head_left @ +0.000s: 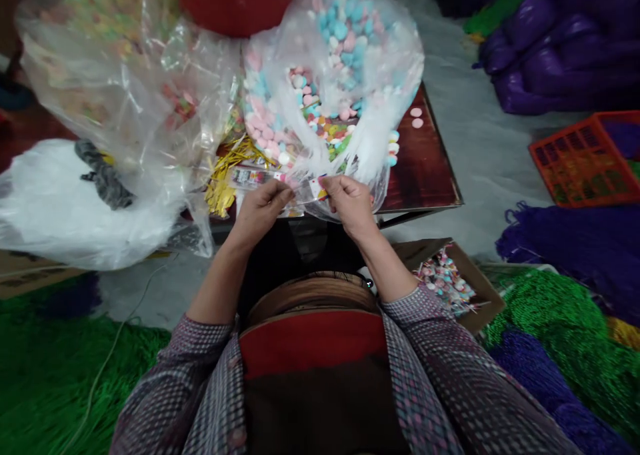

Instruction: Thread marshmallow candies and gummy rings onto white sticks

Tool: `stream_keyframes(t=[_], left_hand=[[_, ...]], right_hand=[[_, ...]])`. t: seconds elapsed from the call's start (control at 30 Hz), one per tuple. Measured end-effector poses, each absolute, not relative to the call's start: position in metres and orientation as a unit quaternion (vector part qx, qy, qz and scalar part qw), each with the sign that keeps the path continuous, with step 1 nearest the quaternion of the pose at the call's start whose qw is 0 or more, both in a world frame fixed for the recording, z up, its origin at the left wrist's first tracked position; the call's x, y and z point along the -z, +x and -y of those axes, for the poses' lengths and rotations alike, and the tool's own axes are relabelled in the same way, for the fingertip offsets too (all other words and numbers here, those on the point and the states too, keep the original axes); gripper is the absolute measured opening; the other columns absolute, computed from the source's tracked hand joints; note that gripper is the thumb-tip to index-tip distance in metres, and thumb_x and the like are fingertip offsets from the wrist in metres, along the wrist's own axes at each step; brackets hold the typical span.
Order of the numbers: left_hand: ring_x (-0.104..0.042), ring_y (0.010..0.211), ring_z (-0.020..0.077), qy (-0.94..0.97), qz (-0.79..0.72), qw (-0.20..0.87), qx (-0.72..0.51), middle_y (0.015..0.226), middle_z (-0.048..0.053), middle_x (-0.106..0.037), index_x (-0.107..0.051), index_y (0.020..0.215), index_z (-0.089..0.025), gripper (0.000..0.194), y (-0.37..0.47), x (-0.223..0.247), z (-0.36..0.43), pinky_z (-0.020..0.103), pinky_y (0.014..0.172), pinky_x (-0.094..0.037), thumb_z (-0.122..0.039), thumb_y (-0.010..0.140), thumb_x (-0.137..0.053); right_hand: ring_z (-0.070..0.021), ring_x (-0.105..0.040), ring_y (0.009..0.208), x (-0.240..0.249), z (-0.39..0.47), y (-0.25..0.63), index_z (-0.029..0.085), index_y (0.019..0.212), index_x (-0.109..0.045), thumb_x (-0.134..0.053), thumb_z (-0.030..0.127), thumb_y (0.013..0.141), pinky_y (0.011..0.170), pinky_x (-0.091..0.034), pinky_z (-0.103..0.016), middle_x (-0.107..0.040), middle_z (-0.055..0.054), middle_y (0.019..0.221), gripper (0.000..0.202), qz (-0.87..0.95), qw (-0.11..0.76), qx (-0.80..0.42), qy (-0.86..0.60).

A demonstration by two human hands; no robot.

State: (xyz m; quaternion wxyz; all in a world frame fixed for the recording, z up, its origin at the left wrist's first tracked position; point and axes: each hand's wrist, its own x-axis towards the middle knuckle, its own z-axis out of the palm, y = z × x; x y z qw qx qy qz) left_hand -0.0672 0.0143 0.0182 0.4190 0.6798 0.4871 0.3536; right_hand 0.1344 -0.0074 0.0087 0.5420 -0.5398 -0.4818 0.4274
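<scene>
Low over the front edge of the table, both my hands pinch a small clear plastic packet. My left hand grips its left side between thumb and fingers. At the other side, my right hand is closed on a corner with a colourful print. Just behind the hands sits a big clear bag of pink, blue and white candies, its mouth open toward me. Colourful gummy candies show in that opening. Gold twist ties and a printed packet lie by my left hand.
Another large clear bag of yellowish candies fills the left, above a white plastic bag. A red tub stands at the back. Right are two loose pink candies, a cardboard box of filled packets and an orange crate.
</scene>
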Motion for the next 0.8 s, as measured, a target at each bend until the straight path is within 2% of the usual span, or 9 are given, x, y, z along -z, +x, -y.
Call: stream_keyframes(t=[0.1, 0.17, 0.27, 0.33, 0.5, 0.6, 0.67, 0.7, 0.8], left_hand=[[-0.045, 0.062, 0.0125, 0.688, -0.476, 0.414, -0.359, 0.064, -0.003, -0.053, -0.061, 0.072, -0.021, 0.039, -0.063, -0.017, -0.014, 0.027, 0.063, -0.036, -0.055, 0.091, -0.063], [-0.046, 0.061, 0.0124, 0.698, -0.469, 0.402, -0.361, 0.062, -0.003, -0.053, -0.063, 0.071, -0.02, 0.039, -0.058, -0.016, -0.014, 0.027, 0.062, -0.036, -0.053, 0.092, -0.062], [-0.048, 0.058, 0.0115, 0.706, -0.47, 0.375, -0.374, 0.061, -0.004, -0.057, -0.072, 0.084, -0.02, 0.028, -0.049, -0.013, -0.013, 0.025, 0.059, -0.036, -0.046, 0.091, -0.063], [-0.048, 0.057, 0.011, 0.711, -0.467, 0.359, -0.384, 0.063, -0.004, -0.06, -0.075, 0.092, -0.021, 0.022, -0.043, -0.01, -0.012, 0.024, 0.058, -0.037, -0.04, 0.089, -0.065], [-0.051, 0.06, 0.012, 0.721, -0.453, 0.349, -0.391, 0.063, -0.003, -0.059, -0.068, 0.077, -0.021, 0.019, -0.037, -0.012, -0.011, 0.025, 0.062, -0.04, -0.035, 0.089, -0.063], [-0.054, 0.068, 0.0134, 0.717, -0.459, 0.336, -0.404, 0.069, -0.002, -0.06, -0.065, 0.074, -0.021, 0.023, -0.043, -0.016, -0.012, 0.026, 0.068, -0.042, -0.035, 0.091, -0.061], [-0.056, 0.071, 0.0139, 0.712, -0.464, 0.325, -0.415, 0.072, -0.001, -0.061, -0.064, 0.073, -0.021, 0.023, -0.046, -0.016, -0.013, 0.027, 0.072, -0.043, -0.034, 0.092, -0.061], [-0.056, 0.073, 0.0141, 0.711, -0.465, 0.321, -0.419, 0.074, -0.001, -0.062, -0.065, 0.074, -0.021, 0.022, -0.047, -0.016, -0.013, 0.028, 0.073, -0.044, -0.034, 0.092, -0.061], [-0.06, 0.075, 0.0151, 0.714, -0.459, 0.317, -0.424, 0.075, 0.0, -0.065, -0.069, 0.078, -0.021, 0.02, -0.046, -0.014, -0.013, 0.029, 0.076, -0.046, -0.033, 0.091, -0.062]], right_hand=[[-0.0082, -0.035, 0.053, -0.01, 0.01, 0.138, 0.022, 0.053, -0.043, -0.062, 0.085, 0.08, 0.055, -0.031, -0.026, -0.039, 0.007, 0.051, 0.071, 0.492, 0.528, -0.413, -0.556], [-0.0083, -0.038, 0.053, -0.008, 0.011, 0.143, 0.022, 0.057, -0.048, -0.064, 0.083, 0.079, 0.056, -0.033, -0.026, -0.043, 0.007, 0.052, 0.067, 0.484, 0.526, -0.43, -0.552], [-0.0088, -0.045, 0.054, -0.005, 0.011, 0.15, 0.021, 0.075, -0.062, -0.072, 0.081, 0.073, 0.056, -0.037, -0.025, -0.053, 0.007, 0.058, 0.06, 0.454, 0.533, -0.477, -0.532], [-0.0085, -0.043, 0.053, -0.006, 0.013, 0.152, 0.021, 0.078, -0.064, -0.075, 0.078, 0.072, 0.055, -0.036, -0.025, -0.053, 0.007, 0.059, 0.058, 0.443, 0.537, -0.482, -0.531], [-0.0085, -0.035, 0.053, -0.016, 0.022, 0.168, 0.022, 0.055, -0.043, -0.062, 0.073, 0.087, 0.056, -0.033, -0.025, -0.039, 0.007, 0.052, 0.063, 0.488, 0.541, -0.381, -0.569], [-0.0117, -0.048, 0.056, -0.016, 0.017, 0.204, 0.021, 0.067, -0.059, -0.056, 0.06, 0.095, 0.061, -0.041, -0.026, -0.053, 0.004, 0.057, 0.048, 0.494, 0.506, -0.315, -0.633], [-0.0155, -0.061, 0.067, -0.012, 0.009, 0.233, 0.021, 0.083, -0.069, -0.053, 0.045, 0.098, 0.072, -0.048, -0.028, -0.065, 0.001, 0.069, 0.033, 0.463, 0.462, -0.219, -0.724], [-0.0183, -0.066, 0.077, -0.009, 0.003, 0.246, 0.02, 0.09, -0.073, -0.054, 0.038, 0.097, 0.079, -0.05, -0.03, -0.072, -0.002, 0.079, 0.027, 0.465, 0.404, -0.181, -0.767], [-0.0276, -0.073, 0.102, -0.003, -0.012, 0.265, 0.019, 0.101, -0.078, -0.056, 0.034, 0.096, 0.094, -0.051, -0.037, -0.081, -0.012, 0.105, 0.027, 0.472, 0.234, -0.142, -0.838]])
